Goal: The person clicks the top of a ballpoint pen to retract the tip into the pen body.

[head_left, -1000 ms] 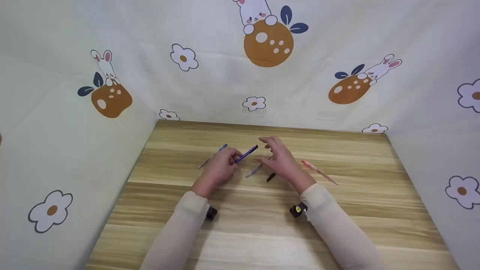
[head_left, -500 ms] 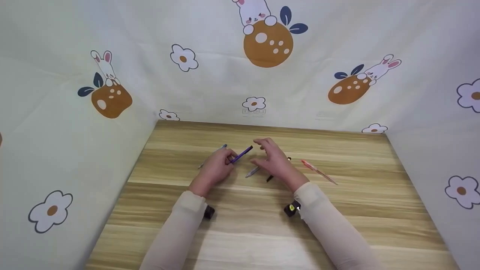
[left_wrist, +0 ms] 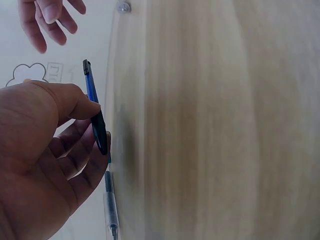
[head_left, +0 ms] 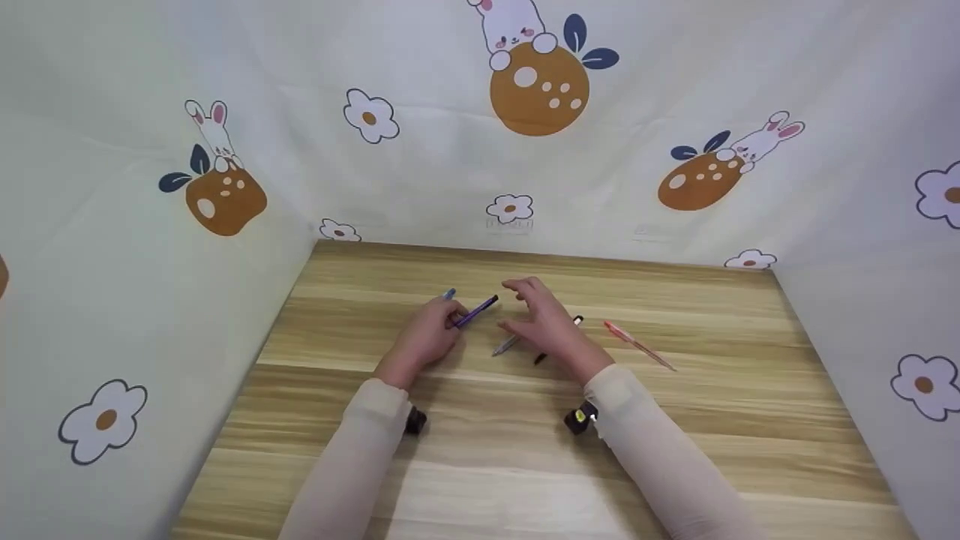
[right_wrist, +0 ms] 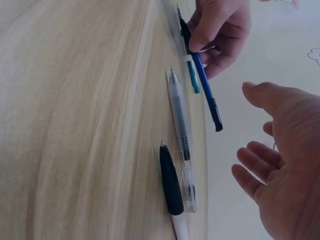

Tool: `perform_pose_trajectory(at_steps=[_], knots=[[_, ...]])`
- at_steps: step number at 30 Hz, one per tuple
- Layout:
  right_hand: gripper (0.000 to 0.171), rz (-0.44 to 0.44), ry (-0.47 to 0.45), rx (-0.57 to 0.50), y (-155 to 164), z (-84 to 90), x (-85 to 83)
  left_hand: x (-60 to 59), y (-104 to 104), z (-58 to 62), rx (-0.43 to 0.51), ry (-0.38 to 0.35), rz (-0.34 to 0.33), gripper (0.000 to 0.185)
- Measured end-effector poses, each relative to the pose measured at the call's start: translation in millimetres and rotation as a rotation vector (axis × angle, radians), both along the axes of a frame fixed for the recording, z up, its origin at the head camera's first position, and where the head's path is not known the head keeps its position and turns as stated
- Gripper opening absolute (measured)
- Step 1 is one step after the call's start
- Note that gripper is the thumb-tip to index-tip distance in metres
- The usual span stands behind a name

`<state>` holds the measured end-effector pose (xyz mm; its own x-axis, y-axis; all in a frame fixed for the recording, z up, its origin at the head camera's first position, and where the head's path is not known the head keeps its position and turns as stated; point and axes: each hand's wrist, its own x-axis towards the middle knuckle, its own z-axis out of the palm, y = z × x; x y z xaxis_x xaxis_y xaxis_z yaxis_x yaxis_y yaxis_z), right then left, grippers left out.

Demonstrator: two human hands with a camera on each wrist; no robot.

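Note:
My left hand point(head_left: 430, 330) pinches a blue pen point(left_wrist: 94, 100) with a black grip and black clip end between thumb and fingers. The pen slants above the table, its clip end pointing toward my right hand. My right hand point(head_left: 544, 319) holds nothing; its fingers are spread and loosely bent over a clear pen point(right_wrist: 180, 120) and a black-and-white pen point(right_wrist: 171, 185) on the table. In the right wrist view the clear pen's tip points toward the left hand. A light-blue pen point(head_left: 449, 294) lies partly hidden behind my left hand.
An orange-red pen point(head_left: 639, 345) lies right of my right hand on the wood-grain table point(head_left: 480, 465). Pale fabric walls point(head_left: 420, 172) printed with rabbits, oranges and flowers rise at the back and both sides. Small black cameras point(head_left: 577, 418) sit at the wrists.
Both hands have shifted slightly left, the blue pen moving with the left hand. More of the black-and-white pen shows beside the right hand, and less of the light-blue pen is visible.

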<state>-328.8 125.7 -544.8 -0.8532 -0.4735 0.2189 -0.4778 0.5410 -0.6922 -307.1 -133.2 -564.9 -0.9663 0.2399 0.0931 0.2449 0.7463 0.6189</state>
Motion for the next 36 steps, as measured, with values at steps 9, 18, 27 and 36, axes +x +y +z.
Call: perform_pose_trajectory(at_steps=[9,18,27,36], knots=[[0.068,-0.003,-0.019,0.015,1.6,1.5,1.4,-5.8,-0.9,-4.9,-0.061,0.002,-0.007,0.026],[0.068,0.009,-0.041,-0.018,4.8,3.7,2.7,-7.3,0.4,-6.9,-0.135,0.012,-0.005,0.023],[0.068,0.031,-0.034,-0.019,4.9,2.0,2.8,-6.1,1.4,-6.6,-0.169,0.034,-0.01,0.023],[0.067,0.029,-0.047,0.005,10.8,0.3,5.0,-4.1,0.2,-4.8,-0.132,-0.001,0.008,0.024]])
